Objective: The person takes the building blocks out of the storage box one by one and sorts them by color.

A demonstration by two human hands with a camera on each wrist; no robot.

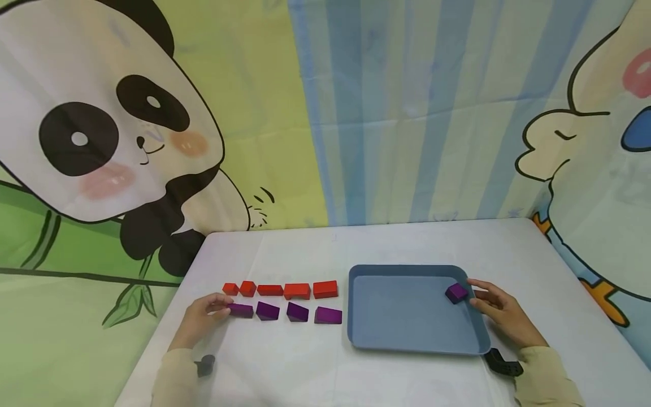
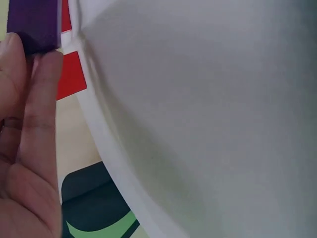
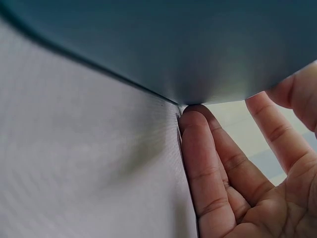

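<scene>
At the left end of the front row lies a purple block (image 1: 241, 310), and my left hand (image 1: 203, 315) pinches its near end between thumb and fingers. The left wrist view shows the same purple block (image 2: 33, 25) at the fingertips. My right hand (image 1: 508, 316) is at the right side of a blue-grey tray (image 1: 407, 345), fingertips against its outer wall. In the right wrist view the fingers (image 3: 203, 168) are fairly straight along the tray's side (image 3: 163, 54). Inside the tray, near its right wall, sits one small purple block (image 1: 456, 293).
Further purple blocks (image 1: 297, 312), some wedge-shaped, continue the front row toward the tray. Behind them runs a row of several red blocks (image 1: 297, 291). A white cloth (image 1: 285, 367) covers the table, and a printed cartoon curtain (image 1: 381, 113) hangs behind it.
</scene>
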